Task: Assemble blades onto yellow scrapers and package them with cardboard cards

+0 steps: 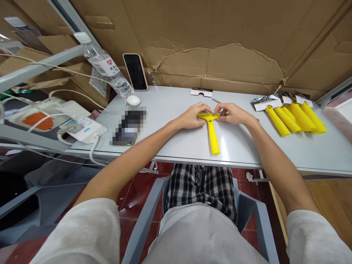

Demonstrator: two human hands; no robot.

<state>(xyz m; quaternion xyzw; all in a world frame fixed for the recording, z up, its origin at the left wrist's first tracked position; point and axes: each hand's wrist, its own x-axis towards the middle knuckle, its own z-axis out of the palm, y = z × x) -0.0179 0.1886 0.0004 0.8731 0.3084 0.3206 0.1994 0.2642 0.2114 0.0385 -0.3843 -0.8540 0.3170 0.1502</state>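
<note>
A yellow scraper (213, 135) lies on the table in front of me, its handle pointing toward the near edge. My left hand (194, 116) is closed on the left end of its wide head. At the other end, the fingers of my right hand (231, 113) are pinched against the head; any small part between them is hidden. Just beyond my right fingers the tip of a thin metal rod (216, 100) shows. A bit of red peeks out by my right wrist, and I cannot tell whether it belongs to the rod. A black-and-white header card (201, 92) lies behind my hands.
Several yellow scrapers (295, 115) with card headers are grouped at the right. On the left are a blurred phone-like object (128, 126), a white oval object (133, 100), a leaning water bottle (106, 66), an upright phone (135, 72) and power strips (82, 128) with cables. Cardboard (176, 33) walls the back.
</note>
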